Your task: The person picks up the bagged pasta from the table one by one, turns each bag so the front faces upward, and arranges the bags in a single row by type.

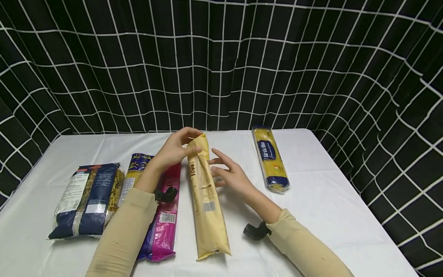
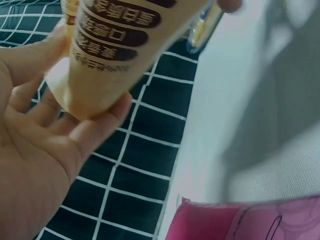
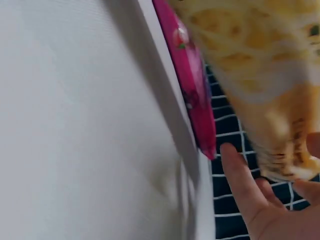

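- Left hand (image 1: pixel 174 149) grips the yellow packet (image 1: pixel 207 184) by its far end: thumb on the upward-turned face, fingers (image 2: pixel 102 127) curled round behind and beneath.
- Right hand (image 1: pixel 233 177) is just beside the packet's right edge, fingers (image 3: pixel 239 175) parted and loosely bent. Contact with the wrapper: cannot tell from the head or right wrist view.
- The far end is raised above the table (image 1: pixel 332 215); the packet slants down toward the person. Whether the near end touches the cloth is unclear.
- Packet appearance: long, narrow, pale yellow, with flat end seams and brown lettering down the face. Small print sits mid-length, a barcode (image 1: pixel 209 206) below it. The right wrist view shows another face, printed with a yellow food picture, blurred.
- Left of the packet, near it: one pink packet (image 1: pixel 165 231), glossy, violet along its near left side, barcode on top, partly behind the left forearm.
- Next outward: one blue-and-gold packet (image 1: pixel 138 164), mostly covered by the same arm.
- Farthest left: one wide navy bag (image 1: pixel 97 192) with clear strips showing its contents and a white label.
- Right side, well apart from both hands: one yellow-and-blue packet (image 1: pixel 271 165) marked "la sicilia", lying flat near the far edge.
- Count: five packages, two hands, two beige sleeves (image 1: pixel 121 234), two black wrist pieces (image 1: pixel 257 231).
- White cloth covers the table; a black curtain (image 1: pixel 232 54) with white grid lines hangs behind.
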`<state>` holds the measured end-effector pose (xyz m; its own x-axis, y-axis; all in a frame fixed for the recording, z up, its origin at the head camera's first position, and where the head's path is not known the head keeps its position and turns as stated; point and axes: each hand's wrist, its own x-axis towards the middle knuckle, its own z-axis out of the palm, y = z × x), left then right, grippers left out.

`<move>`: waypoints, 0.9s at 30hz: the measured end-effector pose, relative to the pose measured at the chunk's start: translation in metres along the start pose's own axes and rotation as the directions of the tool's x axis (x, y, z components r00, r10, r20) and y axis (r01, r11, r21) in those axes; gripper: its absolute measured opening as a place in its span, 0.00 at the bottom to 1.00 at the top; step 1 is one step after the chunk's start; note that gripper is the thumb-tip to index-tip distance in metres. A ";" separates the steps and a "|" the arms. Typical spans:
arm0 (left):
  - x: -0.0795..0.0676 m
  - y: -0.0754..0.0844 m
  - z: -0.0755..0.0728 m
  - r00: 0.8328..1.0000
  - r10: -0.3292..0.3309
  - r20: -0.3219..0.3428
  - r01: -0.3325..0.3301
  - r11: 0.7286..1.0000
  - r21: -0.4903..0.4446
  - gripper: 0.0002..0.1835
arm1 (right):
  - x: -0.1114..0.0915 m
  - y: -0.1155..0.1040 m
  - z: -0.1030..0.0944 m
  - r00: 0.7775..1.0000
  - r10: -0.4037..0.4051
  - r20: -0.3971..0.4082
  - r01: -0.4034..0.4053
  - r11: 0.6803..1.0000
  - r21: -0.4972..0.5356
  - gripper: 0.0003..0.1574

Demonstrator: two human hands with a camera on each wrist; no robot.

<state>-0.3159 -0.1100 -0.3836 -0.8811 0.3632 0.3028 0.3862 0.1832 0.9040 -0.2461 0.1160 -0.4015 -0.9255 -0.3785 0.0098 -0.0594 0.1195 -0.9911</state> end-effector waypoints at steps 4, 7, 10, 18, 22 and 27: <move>0.000 0.001 0.000 1.000 0.020 -0.010 -0.021 0.996 -0.089 0.23 | 0.000 0.004 0.003 0.998 0.018 0.055 -0.022 0.997 0.076 0.44; -0.001 0.005 0.001 1.000 0.024 -0.007 -0.025 0.994 -0.110 0.24 | -0.002 0.005 0.006 0.996 0.025 0.081 -0.038 0.986 0.163 0.45; -0.002 0.008 0.001 0.999 0.038 0.000 -0.037 0.994 -0.103 0.24 | -0.004 0.005 0.006 0.998 0.016 0.064 -0.028 0.981 0.194 0.45; 0.000 0.015 0.005 0.998 0.050 0.032 -0.049 0.998 -0.028 0.29 | -0.001 -0.001 -0.004 0.998 -0.043 -0.036 0.045 0.998 0.052 0.46; 0.000 0.017 0.010 0.997 -0.006 0.080 0.005 1.000 0.011 0.38 | -0.001 -0.006 -0.012 0.993 -0.078 -0.084 0.074 0.996 -0.046 0.46; 0.000 0.019 0.016 0.988 -0.103 0.111 0.113 0.990 -0.085 0.44 | -0.001 -0.006 -0.016 0.987 -0.114 -0.116 0.093 0.981 -0.169 0.47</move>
<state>-0.3045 -0.0922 -0.3711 -0.8803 0.4419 0.1724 0.2597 0.1449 0.9548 -0.2510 0.1303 -0.3934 -0.9499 -0.2805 0.1377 -0.2075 0.2367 -0.9492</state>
